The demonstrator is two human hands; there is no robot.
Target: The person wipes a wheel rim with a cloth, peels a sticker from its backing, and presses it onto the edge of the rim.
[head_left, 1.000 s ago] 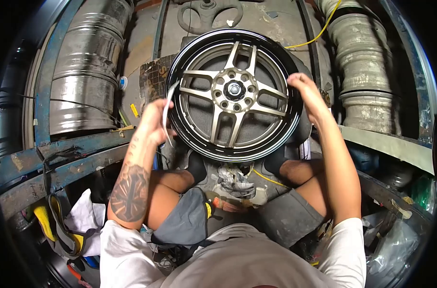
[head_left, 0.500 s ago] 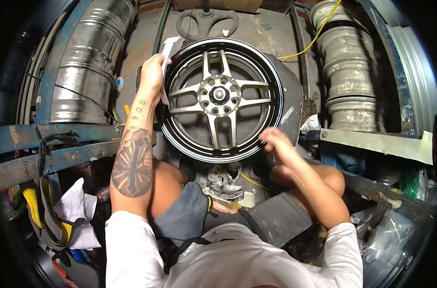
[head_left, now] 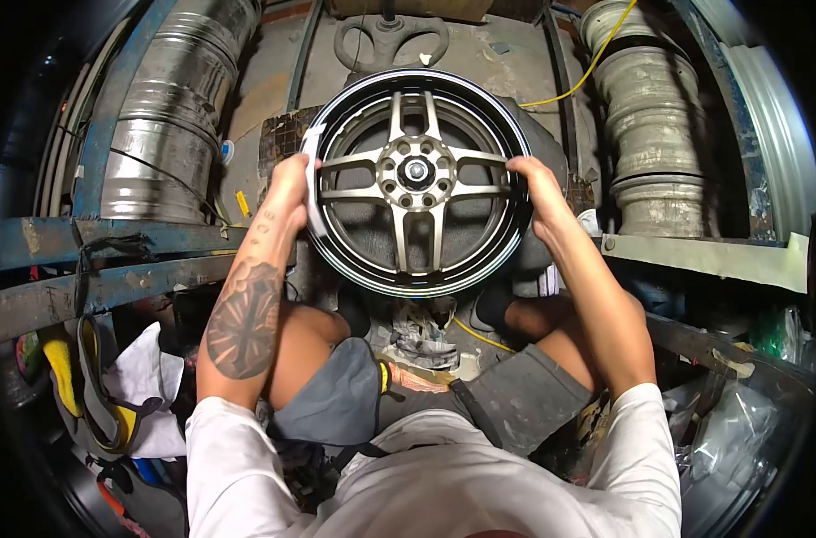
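Observation:
An alloy wheel rim (head_left: 415, 172) with paired silver spokes, a black lip and a dark centre cap faces up in front of my knees. At its left edge my left hand (head_left: 290, 186) is closed, gripping the rim together with a thin white strip (head_left: 315, 202) that lies along the lip. What the strip is made of I cannot make out. My right hand (head_left: 542, 191) grips the opposite edge, thumb on top of the lip and the other fingers hidden beneath. Dark padding shows through the gaps between the spokes.
Stacked bare metal rims (head_left: 157, 170) stand at left, with another rim stack (head_left: 655, 143) at right. A yellow hose (head_left: 596, 63) crosses the upper right. Beyond the wheel lies a grey handwheel-like part (head_left: 391, 45). Blue metal beams (head_left: 148, 238) flank me, and crumpled scraps (head_left: 421, 345) lie between my legs.
My right hand has risen from beside the lower right lip and taken hold of the rim's right edge. My left hand and the white strip have shifted down; the wheel sits slightly further right.

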